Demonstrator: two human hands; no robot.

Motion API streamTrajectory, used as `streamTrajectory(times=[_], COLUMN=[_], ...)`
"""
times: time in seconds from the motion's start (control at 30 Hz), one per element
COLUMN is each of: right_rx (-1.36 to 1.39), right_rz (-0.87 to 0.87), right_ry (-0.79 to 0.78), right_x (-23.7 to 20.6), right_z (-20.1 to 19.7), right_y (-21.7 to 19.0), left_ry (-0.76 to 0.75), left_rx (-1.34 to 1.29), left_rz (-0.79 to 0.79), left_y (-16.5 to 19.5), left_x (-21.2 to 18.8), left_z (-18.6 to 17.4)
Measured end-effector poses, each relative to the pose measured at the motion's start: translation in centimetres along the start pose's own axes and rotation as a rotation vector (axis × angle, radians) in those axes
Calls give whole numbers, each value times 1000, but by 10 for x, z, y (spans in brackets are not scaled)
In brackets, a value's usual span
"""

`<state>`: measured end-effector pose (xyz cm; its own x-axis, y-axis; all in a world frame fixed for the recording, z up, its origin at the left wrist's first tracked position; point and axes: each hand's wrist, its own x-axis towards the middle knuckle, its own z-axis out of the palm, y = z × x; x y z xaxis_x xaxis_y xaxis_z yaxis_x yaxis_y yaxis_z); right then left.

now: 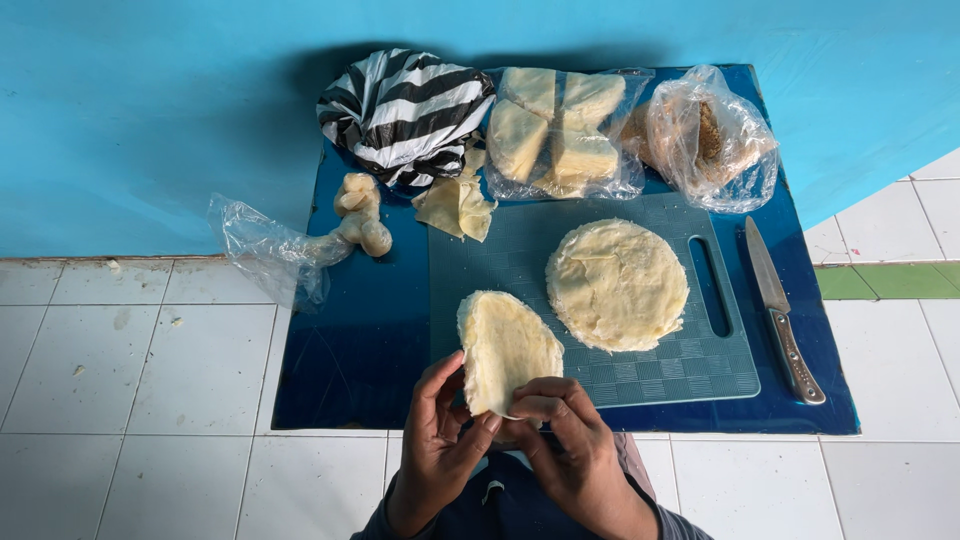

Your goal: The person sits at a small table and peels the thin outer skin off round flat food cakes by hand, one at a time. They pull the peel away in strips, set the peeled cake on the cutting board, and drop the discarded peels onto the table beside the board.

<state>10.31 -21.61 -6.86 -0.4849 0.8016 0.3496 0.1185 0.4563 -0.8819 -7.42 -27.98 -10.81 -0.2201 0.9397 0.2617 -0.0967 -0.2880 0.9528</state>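
Low in the frame, both hands are pinching the near edge of a pale yellow, oval wrapper sheet (505, 350), which is standing tilted up over the lower left corner of the teal cutting board (650, 375). The left hand (440, 440) is curling its thumb and fingers partly closed around the sheet's lower left edge; the right hand (570, 445) is folding its fingertips over the bottom rim, also partly closed. Judging by its wrinkled face and ragged rim, the sheet is looking thin, light and limp, likely to tear or stick if pulled hard; a gentle hold at the edge with both hands, as seen, is appearing the safest grip.

Just right of it, at centre frame, a round stack of similar sheets (617, 285) is lying flat on the board. Scraps of torn sheet (457, 205) are sitting at the board's upper left corner. Farther up, a clear bag of pale wedge-shaped pieces (555, 130) is resting between a black-and-white striped plastic bag (405, 110) and a clear bag of brown filling (710, 135). At left, a knotted, twisted lump (360, 215) is trailing from a crumpled clear bag (265, 250). A kitchen knife (785, 310) is lying at the right, on the dark blue mat (350, 360) spread over white floor tiles (130, 370).
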Motion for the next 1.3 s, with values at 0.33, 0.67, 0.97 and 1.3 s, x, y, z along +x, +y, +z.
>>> streamTrajectory(times=[0.33, 0.67, 0.97, 1.3], right_rx=[390, 488, 1028, 1019], right_rz=[311, 306, 453, 705], right_ry=[64, 126, 359, 130], right_x=[13, 29, 37, 27], right_z=[-2, -23, -40, -31], right_y=[32, 44, 51, 44], left_ry=[72, 171, 325, 210], left_rx=[-53, -227, -659, -625], left_rz=[-29, -101, -287, -295], left_y=[-8, -8, 4, 23], left_x=[1, 10, 19, 14], left_z=[-3, -22, -40, -50])
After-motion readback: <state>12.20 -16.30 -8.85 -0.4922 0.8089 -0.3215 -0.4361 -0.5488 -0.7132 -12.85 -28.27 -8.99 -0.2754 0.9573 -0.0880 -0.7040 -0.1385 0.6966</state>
